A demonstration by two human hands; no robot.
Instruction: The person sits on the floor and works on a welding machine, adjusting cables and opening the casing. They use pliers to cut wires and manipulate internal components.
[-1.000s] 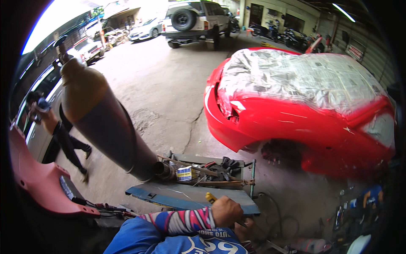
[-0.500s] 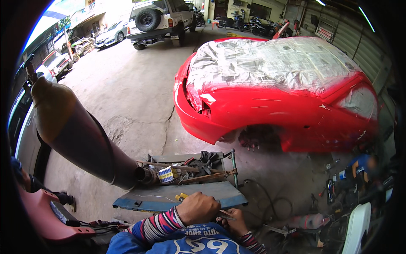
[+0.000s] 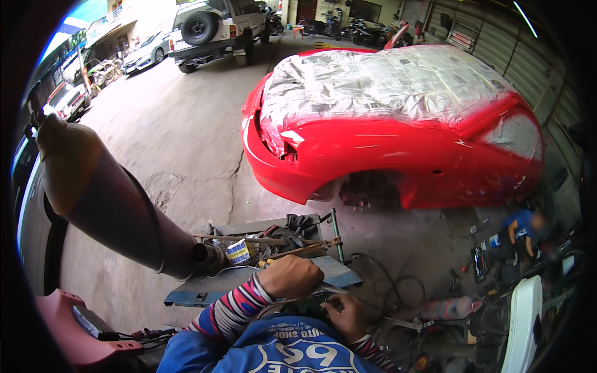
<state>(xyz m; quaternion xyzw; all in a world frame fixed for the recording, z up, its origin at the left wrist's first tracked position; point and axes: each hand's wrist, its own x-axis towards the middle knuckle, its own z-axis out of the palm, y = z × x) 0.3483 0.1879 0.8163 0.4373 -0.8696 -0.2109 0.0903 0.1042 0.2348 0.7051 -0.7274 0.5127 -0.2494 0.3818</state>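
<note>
My left hand (image 3: pixel 291 276), in a striped sleeve, is closed in a fist around what look like pliers. Their yellow handles (image 3: pixel 264 263) stick out on the left of the fist, and a metal tip (image 3: pixel 334 289) shows on its right. Just below that tip, close to my chest, my right hand (image 3: pixel 346 316) has its fingers pinched together. A small thin piece shows at those fingertips, too small to name. Beyond both hands lies a low blue-edged metal bench (image 3: pixel 205 291).
A tall gas cylinder (image 3: pixel 99 186) leans at left beside a pink plastic panel (image 3: pixel 81 332). Scraps and a yellow-white box (image 3: pixel 238 252) lie behind the bench. A red car (image 3: pixel 348 149) covered in paper stands ahead. Another person (image 3: pixel 522 233) crouches at right near hoses.
My left fist and the pliers have moved up and away from my chest, opening a gap from my right hand. The whole view has shifted slightly.
</note>
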